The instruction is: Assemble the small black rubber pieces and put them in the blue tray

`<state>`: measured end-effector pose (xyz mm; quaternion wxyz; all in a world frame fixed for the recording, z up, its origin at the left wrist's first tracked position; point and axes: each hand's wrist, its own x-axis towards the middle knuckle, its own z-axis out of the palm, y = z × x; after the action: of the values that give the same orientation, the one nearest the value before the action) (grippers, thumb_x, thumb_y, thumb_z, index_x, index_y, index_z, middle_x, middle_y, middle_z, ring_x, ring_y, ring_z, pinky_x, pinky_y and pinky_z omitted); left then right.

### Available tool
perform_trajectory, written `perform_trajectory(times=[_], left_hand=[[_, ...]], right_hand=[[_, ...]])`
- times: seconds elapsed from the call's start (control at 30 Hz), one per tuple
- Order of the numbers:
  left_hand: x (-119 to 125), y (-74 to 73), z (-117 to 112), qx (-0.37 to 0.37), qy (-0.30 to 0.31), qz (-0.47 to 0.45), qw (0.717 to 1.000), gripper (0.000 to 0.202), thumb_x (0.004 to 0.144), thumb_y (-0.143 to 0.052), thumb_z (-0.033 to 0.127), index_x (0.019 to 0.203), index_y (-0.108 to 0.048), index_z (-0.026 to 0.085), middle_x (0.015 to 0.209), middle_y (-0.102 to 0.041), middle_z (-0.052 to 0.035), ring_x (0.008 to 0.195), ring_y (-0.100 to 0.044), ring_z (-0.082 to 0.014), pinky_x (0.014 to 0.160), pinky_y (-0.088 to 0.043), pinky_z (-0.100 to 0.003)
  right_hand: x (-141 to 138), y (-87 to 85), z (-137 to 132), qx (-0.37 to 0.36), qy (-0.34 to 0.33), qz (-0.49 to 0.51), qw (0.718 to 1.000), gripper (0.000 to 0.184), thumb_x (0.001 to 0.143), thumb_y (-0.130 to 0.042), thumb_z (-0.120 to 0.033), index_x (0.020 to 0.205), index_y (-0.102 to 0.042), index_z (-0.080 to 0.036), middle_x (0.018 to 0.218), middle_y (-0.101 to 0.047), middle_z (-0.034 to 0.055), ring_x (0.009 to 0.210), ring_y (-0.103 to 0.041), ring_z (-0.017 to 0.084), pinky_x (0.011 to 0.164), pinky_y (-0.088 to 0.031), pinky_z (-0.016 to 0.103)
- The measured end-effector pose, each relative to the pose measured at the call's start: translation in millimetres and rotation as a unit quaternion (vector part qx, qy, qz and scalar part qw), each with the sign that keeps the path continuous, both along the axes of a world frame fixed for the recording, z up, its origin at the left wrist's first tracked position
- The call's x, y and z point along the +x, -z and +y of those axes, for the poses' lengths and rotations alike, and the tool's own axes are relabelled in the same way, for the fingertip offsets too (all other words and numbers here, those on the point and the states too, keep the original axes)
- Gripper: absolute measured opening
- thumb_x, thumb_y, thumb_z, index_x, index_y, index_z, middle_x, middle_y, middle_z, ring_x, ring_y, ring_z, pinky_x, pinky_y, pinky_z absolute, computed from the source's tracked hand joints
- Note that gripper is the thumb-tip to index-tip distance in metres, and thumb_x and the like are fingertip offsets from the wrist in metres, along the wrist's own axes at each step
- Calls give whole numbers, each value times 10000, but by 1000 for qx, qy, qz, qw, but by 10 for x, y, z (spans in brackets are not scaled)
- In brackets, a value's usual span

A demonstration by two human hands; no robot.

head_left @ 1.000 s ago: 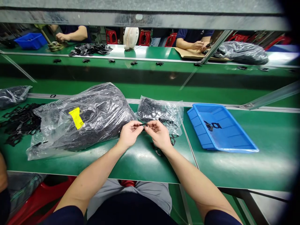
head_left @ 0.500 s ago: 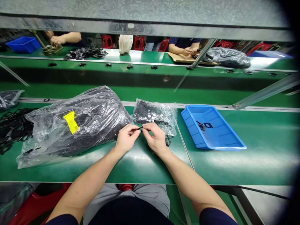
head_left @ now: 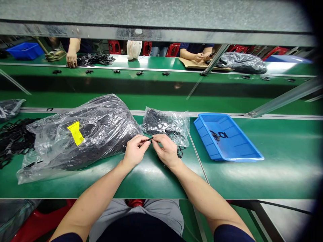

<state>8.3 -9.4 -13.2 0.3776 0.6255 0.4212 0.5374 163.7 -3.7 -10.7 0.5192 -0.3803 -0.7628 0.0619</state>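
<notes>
Between my fingertips is a small black part [head_left: 149, 138], mostly hidden by the fingers. My left hand [head_left: 136, 150] pinches it from the left, and my right hand [head_left: 166, 150] pinches it from the right. Both hands are closed, just above the green worktop. Right behind them lies a clear plastic bag [head_left: 165, 122] of small black ring-shaped pieces, some spilling out at its near right edge. To the left is a large clear bag [head_left: 93, 134] full of black parts, with a yellow label [head_left: 75, 133] on it.
A blue tray [head_left: 227, 137] with a few black parts stands on the right. Loose black parts [head_left: 15, 139] are heaped at the far left. Beyond, a belt edge carries spaced black pieces [head_left: 140, 73]. Across it, a co-worker's hand [head_left: 72, 57] touches a black pile; another person works further right.
My hands stay together on the small black part, with only slight finger movement. Across the line, the left co-worker's hand has moved right to the black pile. The view has shifted slightly.
</notes>
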Motion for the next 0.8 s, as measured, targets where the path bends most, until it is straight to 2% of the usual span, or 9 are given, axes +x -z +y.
perform_trajectory(times=[0.8], left_hand=[[-2, 2, 5, -5, 3, 15, 1000, 107, 851, -593, 254, 869, -667, 180, 854, -614, -37, 758, -598, -135, 646, -509, -227]], right_hand=[[-16, -80, -2, -38, -21, 27, 999, 121, 823, -533, -99, 814, -571, -214, 828, -623, 53, 808, -612, 179, 738, -525, 332]])
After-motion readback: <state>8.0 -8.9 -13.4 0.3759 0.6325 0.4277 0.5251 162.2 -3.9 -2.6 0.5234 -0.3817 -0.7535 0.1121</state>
